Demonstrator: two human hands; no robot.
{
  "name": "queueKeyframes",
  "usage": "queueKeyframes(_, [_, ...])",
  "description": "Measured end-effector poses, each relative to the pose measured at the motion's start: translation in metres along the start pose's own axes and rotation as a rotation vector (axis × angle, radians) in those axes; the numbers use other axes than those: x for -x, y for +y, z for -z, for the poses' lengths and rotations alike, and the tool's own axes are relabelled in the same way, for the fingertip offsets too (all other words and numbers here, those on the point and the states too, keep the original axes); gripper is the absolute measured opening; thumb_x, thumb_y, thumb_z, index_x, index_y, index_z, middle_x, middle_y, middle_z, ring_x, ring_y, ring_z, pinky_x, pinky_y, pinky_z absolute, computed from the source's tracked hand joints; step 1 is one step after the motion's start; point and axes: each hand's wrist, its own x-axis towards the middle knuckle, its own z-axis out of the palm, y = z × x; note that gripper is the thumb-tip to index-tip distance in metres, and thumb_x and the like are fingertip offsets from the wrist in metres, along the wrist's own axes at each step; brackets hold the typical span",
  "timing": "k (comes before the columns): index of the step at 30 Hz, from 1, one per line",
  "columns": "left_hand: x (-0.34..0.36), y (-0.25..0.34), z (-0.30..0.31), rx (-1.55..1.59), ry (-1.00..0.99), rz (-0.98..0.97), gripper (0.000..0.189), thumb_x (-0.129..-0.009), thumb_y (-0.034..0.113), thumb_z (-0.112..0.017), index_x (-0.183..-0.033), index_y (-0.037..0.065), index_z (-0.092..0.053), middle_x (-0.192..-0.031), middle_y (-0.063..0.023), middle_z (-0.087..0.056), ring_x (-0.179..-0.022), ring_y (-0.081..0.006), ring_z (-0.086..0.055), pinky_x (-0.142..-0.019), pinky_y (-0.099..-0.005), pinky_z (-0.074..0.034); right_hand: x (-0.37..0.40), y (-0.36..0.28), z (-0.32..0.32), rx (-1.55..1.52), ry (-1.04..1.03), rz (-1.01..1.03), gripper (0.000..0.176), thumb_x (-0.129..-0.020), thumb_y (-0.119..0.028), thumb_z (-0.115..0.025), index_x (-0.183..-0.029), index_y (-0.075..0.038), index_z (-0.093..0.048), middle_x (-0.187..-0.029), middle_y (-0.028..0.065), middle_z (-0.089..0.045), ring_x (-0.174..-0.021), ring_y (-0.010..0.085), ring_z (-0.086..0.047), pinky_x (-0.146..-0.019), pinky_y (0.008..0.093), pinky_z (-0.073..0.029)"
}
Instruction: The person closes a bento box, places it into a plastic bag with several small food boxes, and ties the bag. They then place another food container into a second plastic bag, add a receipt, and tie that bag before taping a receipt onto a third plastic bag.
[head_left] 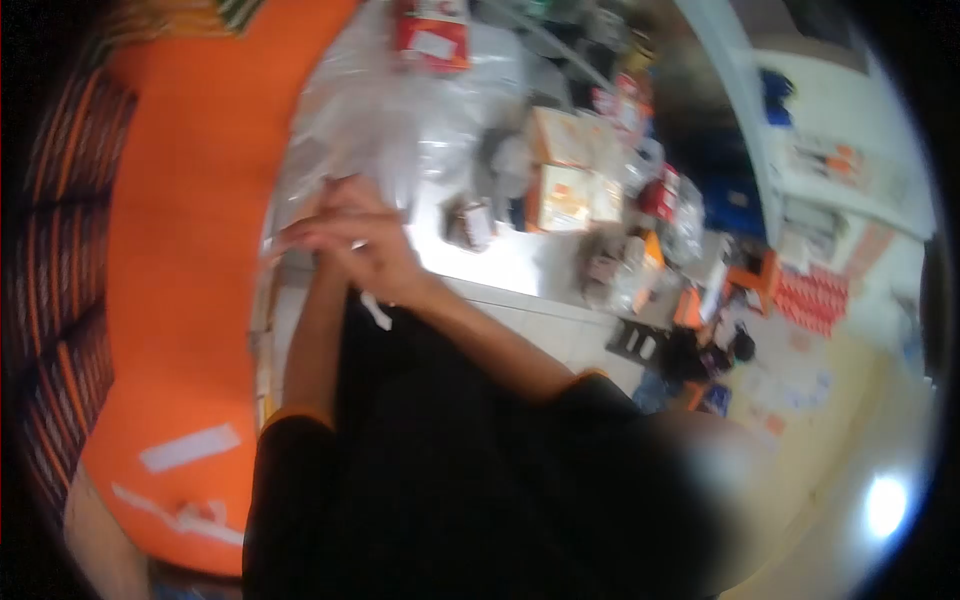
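Note:
My two hands overlap above the narrow gap beside the orange surface, blurred by motion. My left hand point(350, 195) is the farther one, and my right hand point(375, 245) crosses in front of it, hiding most of its fingers. The fingers of my right hand point left and are drawn together; what they hold, if anything, is too blurred to name. A small white strip point(377, 312) hangs just under my right hand, near the wrist. Clear plastic wrapping point(350, 110) lies just beyond both hands.
At left is the long orange surface point(190, 260) with white paper strips point(190, 448) on it. Dark patterned stacks point(65, 250) line its far left side. Boxes point(565, 198), a red packet point(433, 35) and bagged goods lie right of the hands, near a pale shelf point(850, 180).

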Motion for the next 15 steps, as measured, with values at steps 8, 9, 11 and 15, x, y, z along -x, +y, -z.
queueKeyframes(8, [-0.11,-0.082,-0.014,-0.749,-0.074,-0.23,0.056,-0.09,0.028,-0.054,-0.137,0.002,-0.04,-0.121,-0.0174,-0.054,-0.119,-0.0282,-0.049,-0.097,-0.0351,-0.041,-0.042,-0.04,0.055,0.028,0.432,0.12,0.015,-0.095,-0.015,-0.055,-0.094,-0.001,-0.062,-0.092,0.0091,-0.063,-0.083,0.0191,-0.057,-0.094,0.0355,-0.045])
queueKeyframes(9, [-0.124,-0.097,-0.013,-0.891,-0.081,-0.29,0.056,-0.09,0.028,-0.054,-0.137,0.002,-0.04,-0.121,-0.018,-0.055,-0.119,-0.0289,-0.049,-0.097,-0.0353,-0.04,-0.046,-0.05,0.065,0.031,0.445,0.132,0.015,-0.095,-0.015,-0.055,-0.094,-0.001,-0.062,-0.092,0.0091,-0.063,-0.083,0.0191,-0.057,-0.094,0.0355,-0.045])
queueKeyframes(11, [-0.146,-0.118,-0.012,-1.048,-0.076,-0.462,0.056,-0.09,0.027,-0.054,-0.137,0.002,-0.041,-0.12,-0.0191,-0.056,-0.12,-0.0303,-0.049,-0.098,-0.0358,-0.04,-0.052,-0.063,0.086,-0.038,0.498,0.089,0.022,-0.097,-0.02,-0.052,-0.093,0.0,-0.061,-0.091,0.0095,-0.063,-0.082,0.0169,-0.057,-0.089,0.0313,-0.047])
queueKeyframes(15, [-0.126,-0.031,-0.055,-0.83,-0.075,-0.529,0.044,-0.091,0.026,-0.052,-0.13,0.005,-0.052,-0.115,-0.0188,-0.059,-0.108,-0.0336,-0.056,-0.088,-0.0395,-0.046,-0.037,-0.062,0.125,0.672,0.728,0.097,0.024,-0.099,-0.02,-0.048,-0.113,-0.003,-0.055,-0.111,0.01,-0.059,-0.091,0.0146,-0.057,-0.081,0.0287,-0.046])
